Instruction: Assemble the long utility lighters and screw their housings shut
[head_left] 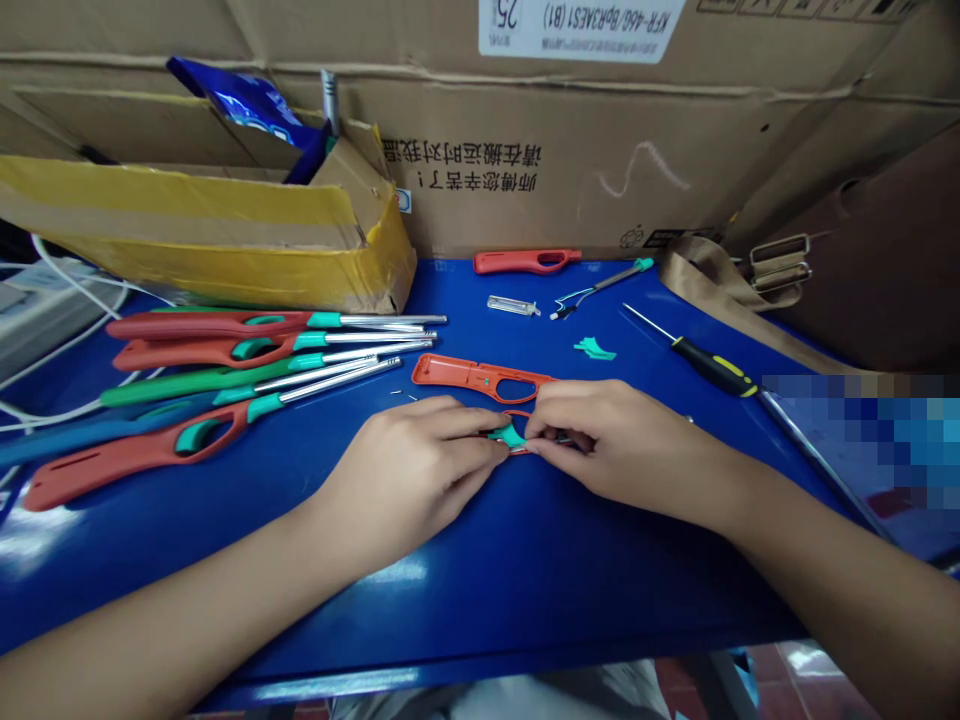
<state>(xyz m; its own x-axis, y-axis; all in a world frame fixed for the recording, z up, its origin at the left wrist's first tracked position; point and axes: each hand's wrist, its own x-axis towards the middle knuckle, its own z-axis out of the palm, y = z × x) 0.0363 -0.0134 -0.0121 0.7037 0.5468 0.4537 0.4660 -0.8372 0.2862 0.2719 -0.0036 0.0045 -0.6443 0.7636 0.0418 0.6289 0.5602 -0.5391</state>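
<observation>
Over the blue table, both my hands meet at a red lighter casing (517,413) with a teal trigger (510,436) in its loop. My left hand (412,470) grips the casing from the left, its fingers covering most of it. From the right, my right hand (611,445) pinches the casing at the trigger, with its thumb and forefinger close together; a small dark part shows under its fingers. Just beyond them lies an orange-red half shell (465,376) of a lighter, inner side up.
Several assembled long-neck lighters (225,430) lie at left before a yellow-taped carton (300,275). Farther back are a red shell (517,262), a clear fuel tank (513,306), a wired metal nozzle (600,284) and a teal piece (595,348). A screwdriver (712,367) and tan strap (739,310) lie right.
</observation>
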